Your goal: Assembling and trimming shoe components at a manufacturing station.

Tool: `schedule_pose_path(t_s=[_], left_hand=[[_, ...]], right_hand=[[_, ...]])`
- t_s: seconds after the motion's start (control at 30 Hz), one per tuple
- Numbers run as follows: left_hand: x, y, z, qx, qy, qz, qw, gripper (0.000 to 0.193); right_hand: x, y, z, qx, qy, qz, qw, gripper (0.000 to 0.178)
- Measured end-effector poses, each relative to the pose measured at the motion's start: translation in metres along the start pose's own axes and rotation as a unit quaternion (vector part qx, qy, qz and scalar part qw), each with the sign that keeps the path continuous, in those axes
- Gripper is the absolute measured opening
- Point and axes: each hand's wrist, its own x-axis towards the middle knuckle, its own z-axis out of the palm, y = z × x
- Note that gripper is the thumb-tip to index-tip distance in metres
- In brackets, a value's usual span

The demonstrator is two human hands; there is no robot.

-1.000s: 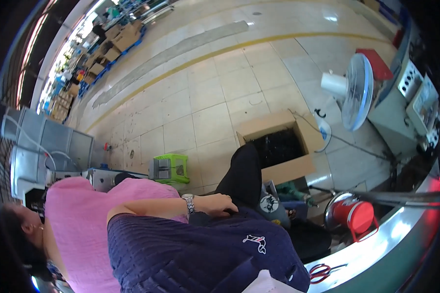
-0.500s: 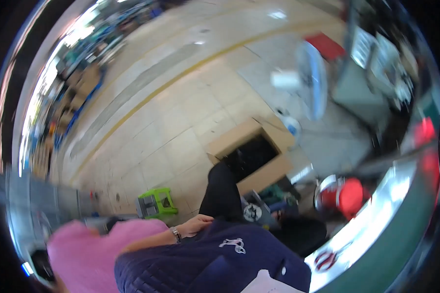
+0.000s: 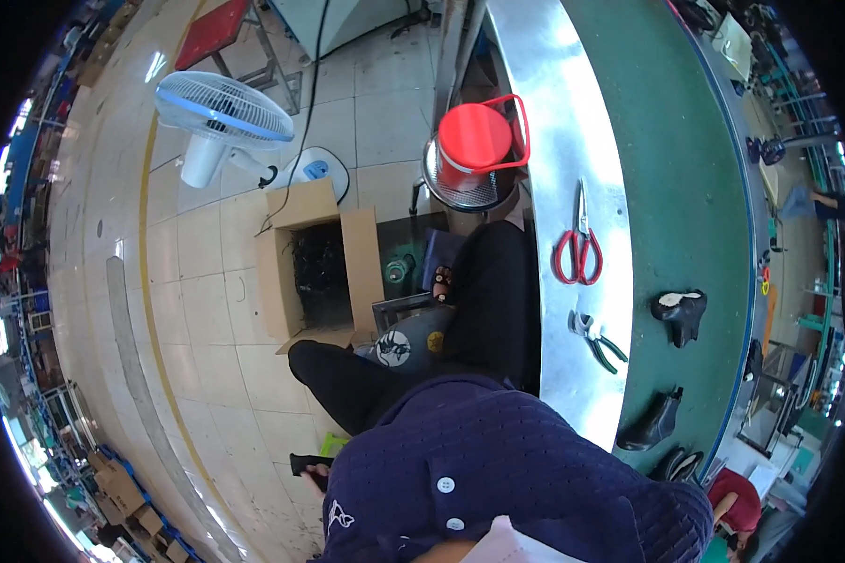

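At my left side, low in the view, my left hand shows only in part beside my navy shirt. Its fingers are closed on a small black piece whose kind I cannot make out. My torso hides the rest of that arm. I do not see my right hand. To my right, red-handled scissors lie on the metal edge of the bench, with green-handled pincers nearer to me. Beyond them, on the green bench top, are a black shoe and a black ankle boot.
An open cardboard box with black contents stands on the floor before my knee. A fan is behind it. A red lidded container sits on a round stool by the bench. A person in red is across the bench.
My view has swung rightward, bringing the bench and its tools into full sight. My left hand, earlier against my shirt, now holds the black piece lower at my side. The pink-clad person has left view.
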Motion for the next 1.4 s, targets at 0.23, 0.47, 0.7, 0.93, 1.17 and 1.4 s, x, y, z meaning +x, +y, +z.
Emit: schedule_pose_path(t_s=[0.23, 0.47, 0.7, 0.93, 1.17, 1.4], left_hand=[[0.014, 0.052, -0.021, 0.042, -0.221, 0.024, 0.974, 0.024], [0.114, 0.142, -0.042, 0.118, -0.516, 0.033, 0.848, 0.028], [0.127, 0.204, -0.038, 0.156, -0.686, 0.06, 0.708, 0.032], [0.101, 0.234, -0.006, 0.169, -0.782, 0.087, 0.594, 0.035], [0.137, 0.227, 0.124, -0.054, -0.468, 0.454, 0.756, 0.028], [0.248, 0.255, 0.2, -0.082, -0.413, 0.304, 0.854, 0.02]], right_hand=[[-0.018, -0.011, -0.033, -0.084, 0.069, 0.022, 0.994, 0.023], [-0.019, -0.047, -0.024, -0.235, 0.046, -0.07, 0.968, 0.028], [-0.031, 0.013, 0.014, -0.131, -0.155, 0.115, 0.972, 0.019], [0.221, -0.334, 0.006, 0.236, -0.384, -0.15, 0.88, 0.041], [0.218, -0.436, 0.015, 0.612, -0.412, -0.034, 0.674, 0.111], [0.248, -0.442, 0.049, 0.826, -0.314, -0.049, 0.466, 0.1]])
